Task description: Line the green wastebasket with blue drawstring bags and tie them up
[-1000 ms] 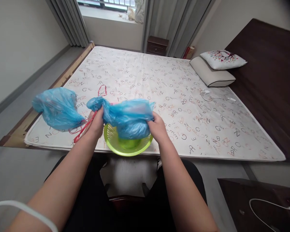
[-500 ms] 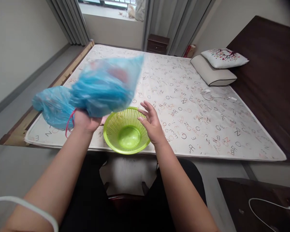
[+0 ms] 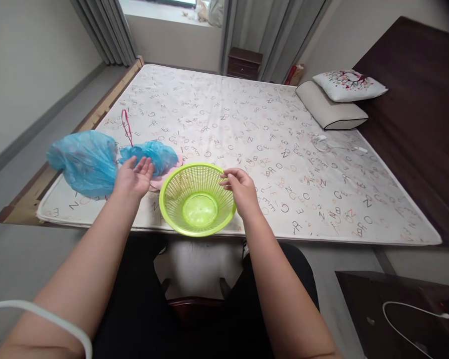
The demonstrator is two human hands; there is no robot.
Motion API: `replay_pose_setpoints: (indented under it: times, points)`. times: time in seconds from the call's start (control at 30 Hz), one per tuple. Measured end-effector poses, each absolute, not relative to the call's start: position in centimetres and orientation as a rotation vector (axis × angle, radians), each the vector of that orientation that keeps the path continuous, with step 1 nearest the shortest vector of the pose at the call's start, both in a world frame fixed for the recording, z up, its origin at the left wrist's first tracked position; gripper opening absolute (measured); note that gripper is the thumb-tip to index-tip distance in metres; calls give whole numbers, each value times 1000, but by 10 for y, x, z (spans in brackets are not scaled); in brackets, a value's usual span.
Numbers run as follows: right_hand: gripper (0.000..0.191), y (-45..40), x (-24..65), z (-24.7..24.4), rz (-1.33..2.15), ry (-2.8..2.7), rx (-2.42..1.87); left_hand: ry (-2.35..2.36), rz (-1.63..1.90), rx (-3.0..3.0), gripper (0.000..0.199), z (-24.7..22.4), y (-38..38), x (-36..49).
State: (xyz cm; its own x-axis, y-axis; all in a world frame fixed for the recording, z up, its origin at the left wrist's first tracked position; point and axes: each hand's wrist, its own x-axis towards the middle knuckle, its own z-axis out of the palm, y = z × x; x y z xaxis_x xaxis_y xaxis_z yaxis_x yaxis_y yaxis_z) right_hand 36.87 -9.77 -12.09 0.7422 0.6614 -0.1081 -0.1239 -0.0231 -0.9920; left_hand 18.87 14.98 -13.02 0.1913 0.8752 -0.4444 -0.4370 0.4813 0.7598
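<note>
A lime-green slotted plastic basket [image 3: 200, 209] sits at the mattress's near edge, with nothing inside it. My right hand [image 3: 244, 193] is at its right rim, thumb and fingers drawn together over the edge; the exact contact is partly hidden. Palm up and fingers apart, my left hand [image 3: 134, 179] holds nothing. Just beyond its fingertips lies a crumpled blue plastic bag [image 3: 159, 155], on a pink cloth-like piece [image 3: 160, 183]. A red loop [image 3: 126, 127] sticks up behind the hand. Further left rests a larger, filled-looking blue plastic bag [image 3: 88, 162], its contents unclear.
The letter-printed mattress [image 3: 254, 134] lies on a wooden bed frame [image 3: 26, 203]. Toward the headboard are a patterned pillow [image 3: 349, 85], a beige cushion [image 3: 329, 109] and a white cable [image 3: 324, 144]. At lower right stands a dark table [image 3: 362, 294] with another white cord [image 3: 387, 319].
The blue bag that was raised in my left hand now lies on the mattress, and that hand has opened. My right hand's fingers have closed in at the basket's rim.
</note>
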Motion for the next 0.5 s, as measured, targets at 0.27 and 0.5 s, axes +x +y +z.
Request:
replay_pose_setpoints:
  times: [0.27,0.5]
  points:
    - [20,-99,373,-130,683,-410,-1458,977,1062,901,31,-149,145,203]
    - [20,-99,379,-140,547,-512,-1625,1159,738,1157,21,-163,150,199]
